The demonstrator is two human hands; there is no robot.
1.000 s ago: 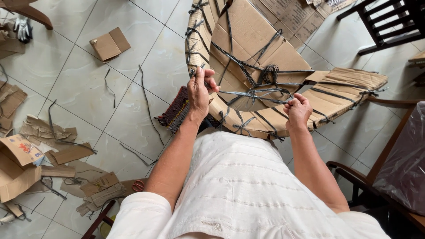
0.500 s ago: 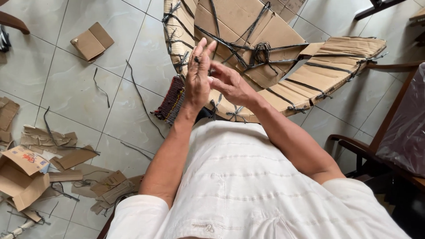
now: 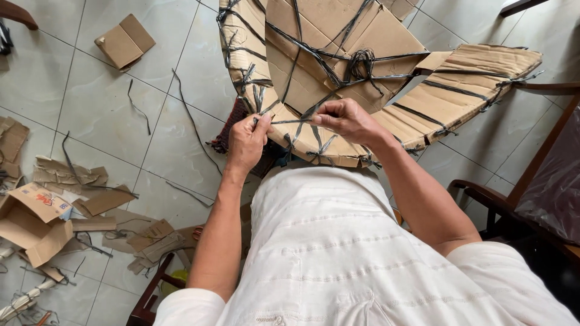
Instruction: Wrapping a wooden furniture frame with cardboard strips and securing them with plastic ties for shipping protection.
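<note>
Hands that were pressed together half a second ago, the right laid over the left with fingers spread upward, have now drawn apart: the left hand (image 3: 246,140) pinches one end of a dark strap (image 3: 290,121) and the right hand (image 3: 345,119) pinches the other, so a short length of it runs taut between them. The strap lies across the near edge of a large bundle of cardboard (image 3: 362,42), which sits on the tiled floor (image 3: 103,115) right in front of the person's knees; the view has also slid slightly, so the bundle sits lower in sight than before. Counting what shows: two hands, both closed in a pinch; one bundle, criss-crossed by many dark straps that gather into one knot (image 3: 361,62) near its middle. One small folded carton (image 3: 124,41) lies apart at upper left, and one open box (image 3: 33,220) lies at the left edge among a scatter of torn cardboard scraps (image 3: 72,175). About three loose strap offcuts (image 3: 188,115) trail over the tiles between them. One wooden chair arm (image 3: 483,196) shows at right.
</note>
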